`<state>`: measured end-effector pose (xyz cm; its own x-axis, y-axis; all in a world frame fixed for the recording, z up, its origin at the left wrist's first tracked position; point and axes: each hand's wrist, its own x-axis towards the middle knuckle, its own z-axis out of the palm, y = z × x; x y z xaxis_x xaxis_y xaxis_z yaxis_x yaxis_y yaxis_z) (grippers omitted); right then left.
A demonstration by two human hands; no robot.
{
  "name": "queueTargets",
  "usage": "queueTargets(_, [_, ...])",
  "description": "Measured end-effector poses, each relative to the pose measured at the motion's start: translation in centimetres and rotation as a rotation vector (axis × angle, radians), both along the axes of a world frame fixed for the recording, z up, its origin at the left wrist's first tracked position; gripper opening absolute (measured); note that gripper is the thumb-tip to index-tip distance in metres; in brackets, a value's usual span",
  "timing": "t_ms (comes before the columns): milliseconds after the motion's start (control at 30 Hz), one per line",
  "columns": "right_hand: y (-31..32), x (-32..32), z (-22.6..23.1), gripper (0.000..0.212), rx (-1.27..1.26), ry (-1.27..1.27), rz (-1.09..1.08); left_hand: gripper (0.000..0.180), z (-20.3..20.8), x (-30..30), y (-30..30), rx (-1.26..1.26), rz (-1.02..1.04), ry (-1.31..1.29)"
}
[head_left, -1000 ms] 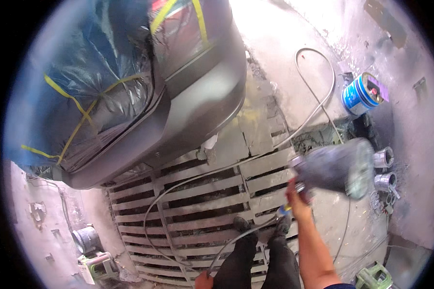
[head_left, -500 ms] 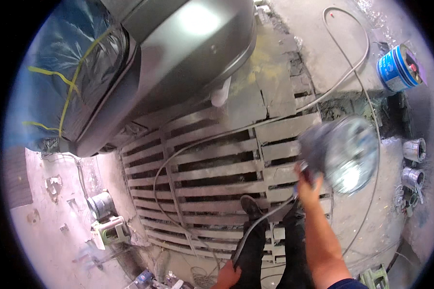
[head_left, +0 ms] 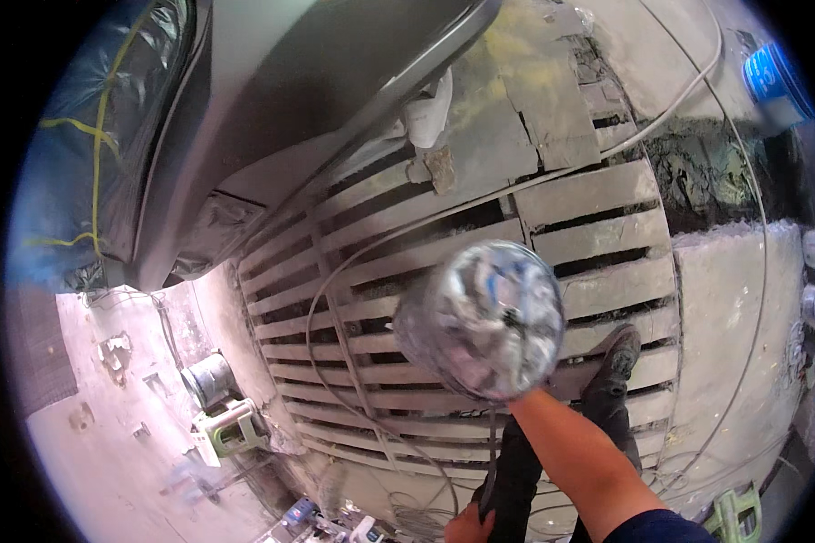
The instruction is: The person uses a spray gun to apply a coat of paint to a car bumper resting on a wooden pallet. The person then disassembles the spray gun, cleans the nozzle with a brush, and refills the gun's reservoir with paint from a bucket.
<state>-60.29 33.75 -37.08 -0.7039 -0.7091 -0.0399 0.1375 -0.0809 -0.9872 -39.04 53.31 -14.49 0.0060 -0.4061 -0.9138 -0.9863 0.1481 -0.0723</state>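
Note:
My right hand (head_left: 532, 409) holds a spray gun by its handle. Its round cup (head_left: 498, 317), clear-lidded with a smeared grey-white top, hides most of my fingers and the gun's body. A grey air hose (head_left: 492, 452) hangs below the gun, beside my leg. Low in view, my left hand (head_left: 468, 525) is closed around that hose. Ahead on the left is a dark grey car bumper (head_left: 335, 100), with the gun apart from it. Dark plastic film and yellow tape (head_left: 100, 181) cover the car body beside the bumper.
I stand on a slatted floor grate (head_left: 407, 344) with long gaps. The hose loops across it. A blue can (head_left: 774, 86) stands at the far right, with metal tins below it. On the left are another tin (head_left: 210, 378) and a green-white stand (head_left: 231, 430).
My right hand has swung the spray gun left over the grate, turning its cup lid toward me. My left hand has shifted slightly right with the hose. My view and feet have moved too.

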Motion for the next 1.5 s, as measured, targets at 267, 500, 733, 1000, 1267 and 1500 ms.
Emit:
queueTargets(267, [2.8,-16.2,6.9,0.039,0.376,-0.581,-0.211,0.046,-0.3,1.5,-1.8,-0.093,-0.079,0.126])
queueTargets(500, [7.8,-18.8,10.6,0.037,0.024,-0.548,-0.324,0.041,1.7,-2.1,-4.9,-0.110,-0.110,0.061])
queueTargets(733, [6.0,-19.9,12.9,0.032,0.455,-0.538,0.368,0.037,1.3,-8.7,-5.1,-0.198,-0.133,0.080])
queueTargets(1000, [7.4,-42.4,9.2,0.033,0.491,-0.465,0.215,0.032,-0.1,-18.9,1.5,-0.216,-0.079,-0.011])
queueTargets(1267, [8.4,-53.3,10.5,0.026,0.219,-0.649,-0.007,0.031,3.8,-32.1,2.9,-0.282,0.074,0.029])
queueTargets(1500, [6.8,-50.5,9.3,0.010,0.297,-0.327,0.707,0.038,2.7,-42.1,3.0,-0.153,0.202,0.200])
